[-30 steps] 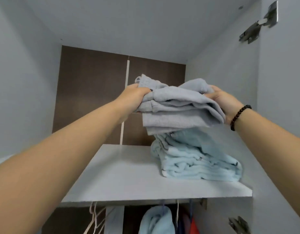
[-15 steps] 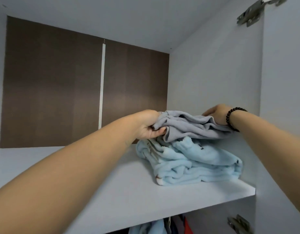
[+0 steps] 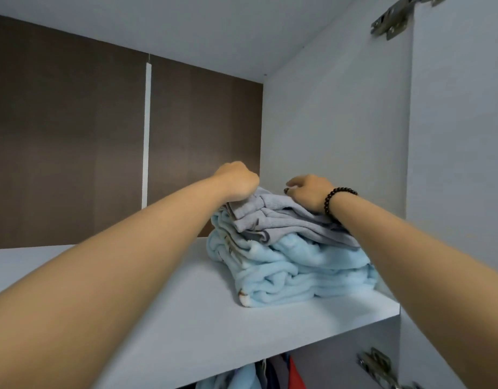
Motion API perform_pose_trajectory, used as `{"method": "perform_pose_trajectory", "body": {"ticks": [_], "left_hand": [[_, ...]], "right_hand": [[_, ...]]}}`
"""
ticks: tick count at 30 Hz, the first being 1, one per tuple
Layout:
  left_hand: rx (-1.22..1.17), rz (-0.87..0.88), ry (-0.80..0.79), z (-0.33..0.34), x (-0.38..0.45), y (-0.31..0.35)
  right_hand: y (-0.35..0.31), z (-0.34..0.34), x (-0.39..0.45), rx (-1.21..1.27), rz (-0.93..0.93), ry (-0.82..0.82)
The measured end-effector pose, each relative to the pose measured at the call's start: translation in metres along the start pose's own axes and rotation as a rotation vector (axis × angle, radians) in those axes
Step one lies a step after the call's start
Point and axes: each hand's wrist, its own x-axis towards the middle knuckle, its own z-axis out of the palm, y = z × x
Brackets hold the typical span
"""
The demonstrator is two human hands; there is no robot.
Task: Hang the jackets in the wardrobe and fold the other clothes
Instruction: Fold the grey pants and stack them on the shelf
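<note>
A folded grey garment (image 3: 281,220) lies on top of a folded light-blue fleece garment (image 3: 295,270), both on the wardrobe's white top shelf (image 3: 186,310) against the right wall. My left hand (image 3: 238,182) is curled at the grey garment's far left edge, fingers hidden behind the cloth. My right hand (image 3: 309,193), with a dark bead bracelet at the wrist, rests on the garment's top right side with the fingers loosely bent.
The wardrobe's brown back panel (image 3: 74,150) and white right wall (image 3: 334,141) close the shelf in. Hung clothes (image 3: 250,377), light blue and red, show below the shelf. Door hinges (image 3: 393,19) sit on the open right door.
The grey garment came down from the air onto the blue pile. Both hands moved farther back with it and my right hand's grip loosened.
</note>
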Motion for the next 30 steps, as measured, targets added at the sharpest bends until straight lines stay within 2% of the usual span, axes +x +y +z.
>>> {"method": "perform_pose_trajectory", "body": {"ticks": [2,3,5,7,12,18,21,26,30], "left_hand": [[0.005,0.023,-0.087,0.018,0.009,0.003],[0.013,-0.013,-0.170,0.029,0.013,0.003],[0.015,-0.108,-0.308,0.053,0.017,-0.005],[-0.044,-0.152,-0.374,0.066,0.017,-0.018],[-0.091,-0.163,-0.322,0.070,0.009,-0.039],[-0.247,-0.206,-0.264,0.066,-0.025,-0.035],[-0.346,-0.248,-0.225,0.069,-0.044,-0.030],[-0.328,-0.272,-0.145,0.065,-0.082,-0.010],[-0.229,-0.193,-0.096,0.054,-0.125,0.009]], "right_hand": [[0.005,0.023,0.000,-0.064,-0.013,-0.211],[0.011,0.035,-0.001,-0.092,-0.035,-0.255],[0.023,0.055,-0.004,0.019,-0.034,-0.232],[0.030,0.064,-0.004,0.150,-0.015,-0.177],[0.029,0.063,-0.006,0.191,0.012,-0.204],[0.020,0.061,-0.028,-0.072,0.028,-0.106],[0.019,0.058,-0.049,-0.096,-0.033,-0.111],[0.020,0.049,-0.100,0.037,-0.098,-0.095],[0.023,0.034,-0.143,0.157,-0.133,-0.090]]}}
